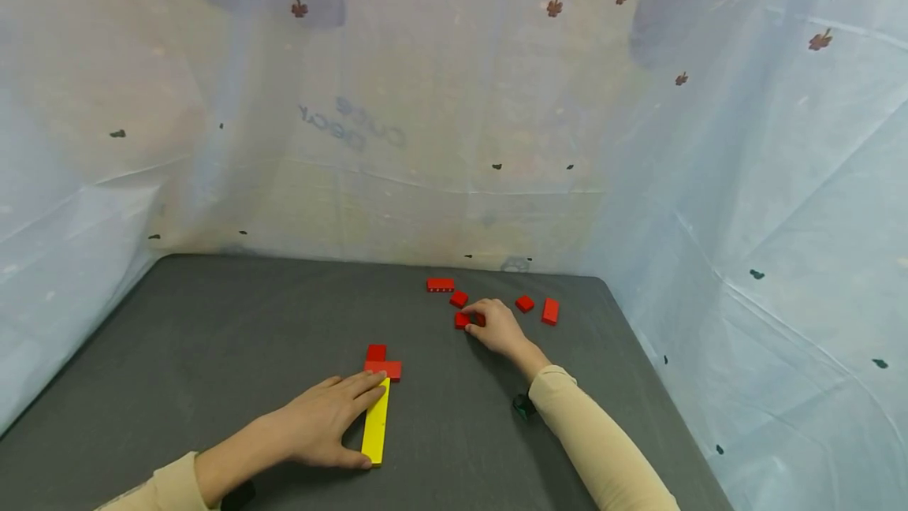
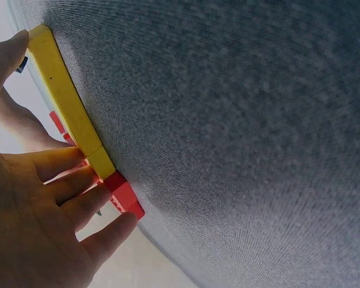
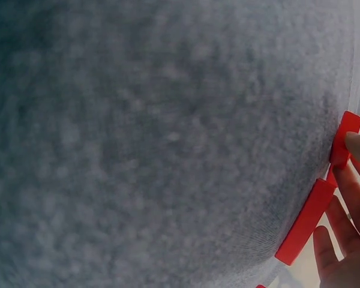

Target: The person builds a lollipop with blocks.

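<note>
A long yellow building-block bar lies on the dark table, made of a long and a short piece in the left wrist view. At its far end are a crosswise red brick and a smaller red brick. My left hand rests along the bar, fairly straight fingers at its far part and the red bricks, thumb touching the near end. Further off to the right, my right hand pinches a red brick between thumb and fingers. Beside it the right wrist view shows a longer red brick.
Loose red bricks lie around the right hand: a long studded brick, a small brick, another small brick and an oblong brick. A translucent plastic sheet hangs behind and beside the table.
</note>
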The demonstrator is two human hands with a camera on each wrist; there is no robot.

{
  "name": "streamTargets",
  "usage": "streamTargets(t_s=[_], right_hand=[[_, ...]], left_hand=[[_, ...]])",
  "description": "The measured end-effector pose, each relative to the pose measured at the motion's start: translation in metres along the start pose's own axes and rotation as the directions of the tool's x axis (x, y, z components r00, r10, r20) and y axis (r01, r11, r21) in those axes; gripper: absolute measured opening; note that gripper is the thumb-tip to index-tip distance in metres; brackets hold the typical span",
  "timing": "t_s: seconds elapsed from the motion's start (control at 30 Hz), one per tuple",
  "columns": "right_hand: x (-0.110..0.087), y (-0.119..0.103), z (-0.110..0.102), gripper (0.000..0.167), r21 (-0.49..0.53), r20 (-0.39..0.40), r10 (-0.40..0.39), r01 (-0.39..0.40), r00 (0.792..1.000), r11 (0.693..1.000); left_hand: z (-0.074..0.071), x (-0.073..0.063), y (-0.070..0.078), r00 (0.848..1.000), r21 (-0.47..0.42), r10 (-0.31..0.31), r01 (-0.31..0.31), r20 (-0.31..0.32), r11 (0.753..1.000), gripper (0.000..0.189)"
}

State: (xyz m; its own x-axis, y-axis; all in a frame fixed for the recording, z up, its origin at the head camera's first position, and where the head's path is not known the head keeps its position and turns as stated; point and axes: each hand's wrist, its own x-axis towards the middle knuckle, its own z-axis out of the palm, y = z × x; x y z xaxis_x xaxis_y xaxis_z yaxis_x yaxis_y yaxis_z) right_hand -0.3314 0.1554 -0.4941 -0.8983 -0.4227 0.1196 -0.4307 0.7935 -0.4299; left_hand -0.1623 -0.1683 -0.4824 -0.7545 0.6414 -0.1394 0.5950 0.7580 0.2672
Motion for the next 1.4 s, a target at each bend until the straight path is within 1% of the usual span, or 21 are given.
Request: streamTargets(t_s=[0.2,0.33,0.47,0.6,0.67,0.83,1.0,1.17,1.4], right_hand=[[-0.001,-0.001,0.001,0.030,-0.010,-0.004,-0.013,0.013,1.000,1.000],[-0.001,-0.004,0.002,0.029,-0.013,-0.026,-0.033,0.033,0.999,0.999],[-0.002,-0.014,0.001,0.029,-0.001,-0.048,-0.073,0.073,0.996,0.997],[-0.004,-0.029,0.000,0.029,0.056,-0.056,-0.107,0.110,0.993,0.992],[-0.005,-0.037,0.002,0.030,0.074,-0.050,-0.112,0.116,0.992,0.991],[-0.007,-0.053,0.009,0.031,0.072,-0.041,-0.143,0.146,0.989,0.987],[-0.009,-0.066,0.017,0.029,0.091,-0.017,-0.173,0.174,0.985,0.981],[-0.012,-0.075,0.025,0.028,0.103,0.014,-0.200,0.198,0.980,0.975],[-0.015,-0.084,0.034,0.028,0.081,0.072,-0.202,0.196,0.977,0.977]], left_hand=[[0.000,0.001,0.001,1.000,0.004,-0.003,0.003,0.005,1.000,0.101],[0.000,0.001,0.001,1.000,0.003,-0.002,0.002,0.006,1.000,0.101],[0.000,0.001,0.001,1.000,0.004,0.000,0.000,0.002,1.000,0.101],[-0.001,0.001,0.002,1.000,0.008,-0.001,0.001,0.000,1.000,0.102],[-0.001,0.001,0.002,1.000,0.009,-0.001,0.001,-0.002,1.000,0.102],[-0.001,0.002,0.002,1.000,0.006,-0.005,0.005,-0.001,1.000,0.101],[-0.001,0.002,0.001,1.000,0.013,-0.006,0.006,0.000,1.000,0.103],[-0.001,0.003,0.001,1.000,0.021,-0.004,0.004,-0.003,1.000,0.103],[-0.002,0.001,0.001,1.000,0.010,0.003,-0.003,-0.006,1.000,0.102]])
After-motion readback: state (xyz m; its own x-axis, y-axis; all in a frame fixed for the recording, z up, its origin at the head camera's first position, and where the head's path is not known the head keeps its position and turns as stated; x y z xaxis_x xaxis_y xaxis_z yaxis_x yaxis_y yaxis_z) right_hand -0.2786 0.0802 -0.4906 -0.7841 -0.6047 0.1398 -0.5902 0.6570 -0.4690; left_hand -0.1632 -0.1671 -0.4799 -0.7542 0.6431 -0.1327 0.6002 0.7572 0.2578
